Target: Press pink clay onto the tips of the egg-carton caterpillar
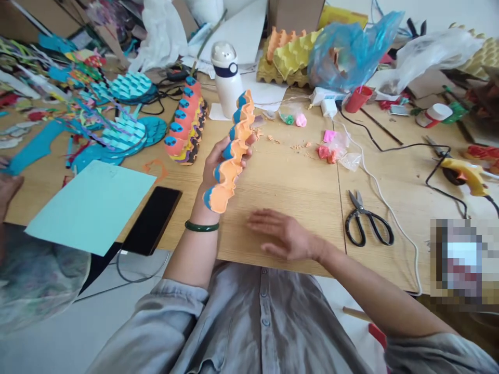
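Observation:
My left hand (pixel 217 156), with a dark green bangle at its wrist, is closed around a strip of egg carton (pixel 237 150). The strip is orange on the side facing me, with blue along its left edge, and is held tilted above the table. My right hand (pixel 281 234) rests low over the table near its front edge, fingers stretched out and nothing in them. Beyond the left hand stands a stack of painted egg-carton strips (pixel 187 122) in coral, yellow and black with blue spots. Small orange scraps (pixel 273 139) lie past the held strip.
Black-handled scissors (pixel 360 218) lie to the right, a yellow glue gun (pixel 460 174) farther off. A white bottle (pixel 228 83) stands behind. Left are a phone (pixel 153 221) and turquoise paper (pixel 93 205). Another person's hand (pixel 8 189) is at the left edge. Cables cross the right side.

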The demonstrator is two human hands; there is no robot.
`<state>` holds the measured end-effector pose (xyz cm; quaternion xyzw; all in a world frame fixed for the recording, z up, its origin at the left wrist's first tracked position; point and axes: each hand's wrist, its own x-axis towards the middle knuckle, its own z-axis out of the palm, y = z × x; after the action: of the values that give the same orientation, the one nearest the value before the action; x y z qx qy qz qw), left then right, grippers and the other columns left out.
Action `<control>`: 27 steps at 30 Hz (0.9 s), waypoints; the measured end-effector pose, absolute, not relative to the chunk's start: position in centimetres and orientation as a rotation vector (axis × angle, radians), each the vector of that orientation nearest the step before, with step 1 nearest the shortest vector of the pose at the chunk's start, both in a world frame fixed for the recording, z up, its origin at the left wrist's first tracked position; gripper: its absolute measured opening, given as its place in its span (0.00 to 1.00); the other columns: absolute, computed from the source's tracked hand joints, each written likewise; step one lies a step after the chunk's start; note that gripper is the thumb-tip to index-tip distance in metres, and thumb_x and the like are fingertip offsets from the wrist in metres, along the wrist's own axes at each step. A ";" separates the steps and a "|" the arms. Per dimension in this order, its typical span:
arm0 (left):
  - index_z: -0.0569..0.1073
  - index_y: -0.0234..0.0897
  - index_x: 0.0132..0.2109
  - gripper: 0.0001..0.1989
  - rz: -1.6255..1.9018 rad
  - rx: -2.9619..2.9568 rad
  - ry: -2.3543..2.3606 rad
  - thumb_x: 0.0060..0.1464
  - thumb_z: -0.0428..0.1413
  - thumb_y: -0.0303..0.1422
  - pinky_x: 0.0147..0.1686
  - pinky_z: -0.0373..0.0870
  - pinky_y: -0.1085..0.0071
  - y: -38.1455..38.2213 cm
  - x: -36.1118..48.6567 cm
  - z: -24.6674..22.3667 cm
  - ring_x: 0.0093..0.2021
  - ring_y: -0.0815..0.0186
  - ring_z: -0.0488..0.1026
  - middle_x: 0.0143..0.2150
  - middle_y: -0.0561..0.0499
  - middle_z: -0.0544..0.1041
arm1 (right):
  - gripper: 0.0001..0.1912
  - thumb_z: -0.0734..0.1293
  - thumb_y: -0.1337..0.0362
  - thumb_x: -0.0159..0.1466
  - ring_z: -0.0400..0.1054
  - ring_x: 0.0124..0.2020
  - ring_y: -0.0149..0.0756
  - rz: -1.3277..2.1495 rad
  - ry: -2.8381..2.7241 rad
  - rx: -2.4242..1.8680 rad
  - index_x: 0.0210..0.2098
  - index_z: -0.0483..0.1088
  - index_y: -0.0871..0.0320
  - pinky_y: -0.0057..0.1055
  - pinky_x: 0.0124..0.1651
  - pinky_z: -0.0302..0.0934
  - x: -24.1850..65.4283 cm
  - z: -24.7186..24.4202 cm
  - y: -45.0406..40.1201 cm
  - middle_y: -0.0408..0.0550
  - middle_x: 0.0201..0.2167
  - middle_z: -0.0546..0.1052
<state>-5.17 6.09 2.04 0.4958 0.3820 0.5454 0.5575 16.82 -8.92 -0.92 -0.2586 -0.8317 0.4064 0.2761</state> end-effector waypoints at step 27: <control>0.78 0.37 0.57 0.20 0.959 0.719 0.900 0.65 0.53 0.43 0.16 0.64 0.79 0.0 -8.9 7.7 0.24 0.70 0.69 0.32 0.48 0.78 | 0.35 0.61 0.50 0.75 0.45 0.82 0.48 0.588 -2.710 -0.869 0.77 0.56 0.54 0.55 0.83 0.35 11.8 -5.5 8.7 0.49 0.79 0.56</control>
<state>-8.87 0.05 7.66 0.3269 0.4089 0.4357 0.7322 11.78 8.70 -5.51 -0.2970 -0.9261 0.2009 0.1175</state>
